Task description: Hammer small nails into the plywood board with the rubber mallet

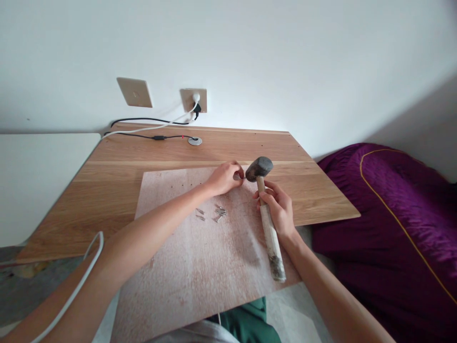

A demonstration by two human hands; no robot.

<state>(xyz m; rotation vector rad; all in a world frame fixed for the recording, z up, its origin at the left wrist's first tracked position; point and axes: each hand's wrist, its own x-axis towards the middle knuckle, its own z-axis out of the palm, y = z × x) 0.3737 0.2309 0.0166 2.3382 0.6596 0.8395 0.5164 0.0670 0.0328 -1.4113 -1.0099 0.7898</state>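
My right hand [279,206] is wrapped round the upper handle of a hammer [272,243], close under its blunt dark head. The hammer stands tilted, head up, over a pale wooden board [171,276]. Beside the head, my left hand [226,178] is closed in a pinch at the board's far part. A thin, light-coloured nail seems to be between the fingertips, mostly hidden. Several loose silver nails [220,212] lie on the board nearer to me, in two small groups. A few small dark dots mark the board left of my left hand.
The board rests on a wood-grain desk [314,195] and overhangs its front edge. Black and white cables [143,128] run along the back to a wall socket [189,101]. A white surface [43,186] adjoins at left. A purple-covered piece of furniture [385,228] stands right.
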